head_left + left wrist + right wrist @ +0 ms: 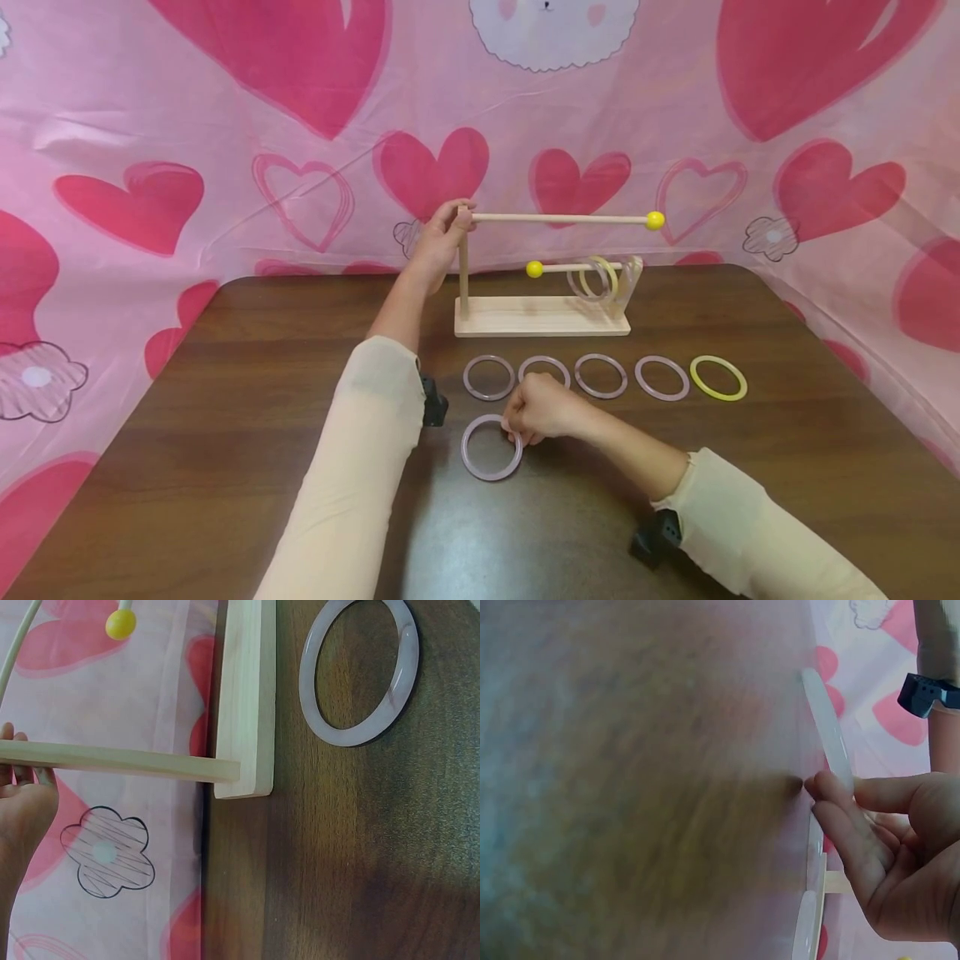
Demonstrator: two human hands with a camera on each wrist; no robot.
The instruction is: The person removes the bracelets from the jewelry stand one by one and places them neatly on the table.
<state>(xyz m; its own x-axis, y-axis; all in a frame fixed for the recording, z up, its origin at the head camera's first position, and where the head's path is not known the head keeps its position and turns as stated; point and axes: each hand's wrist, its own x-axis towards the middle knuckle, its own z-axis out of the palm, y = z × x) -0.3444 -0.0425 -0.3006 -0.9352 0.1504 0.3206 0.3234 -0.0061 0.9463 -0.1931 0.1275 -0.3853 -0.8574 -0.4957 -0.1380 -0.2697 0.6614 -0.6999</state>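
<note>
My left hand (pixel 442 242) grips the top of the upright post of a wooden bangle stand (pixel 540 317); in the left wrist view its fingers show behind the post (pixel 112 760). My right hand (pixel 547 406) pinches the right edge of a pale lilac bangle (pixel 470 465) between thumb and fingers. In the right wrist view this bangle (pixel 826 724) appears nearly edge-on, its near end raised from the table by the fingertips. Behind the right hand, a row of lilac bangles (pixel 601 394) lies flat, with a yellow bangle (pixel 718 396) at its right end.
The stand's long upper rod (pixel 555 218) and shorter lower rod (pixel 558 267) end in yellow balls. Several bangles (pixel 583 292), clear and yellow, hang on the lower rod near the right support (pixel 633 279). A pink heart-patterned cloth (pixel 300 100) hangs behind the brown table (pixel 262 375).
</note>
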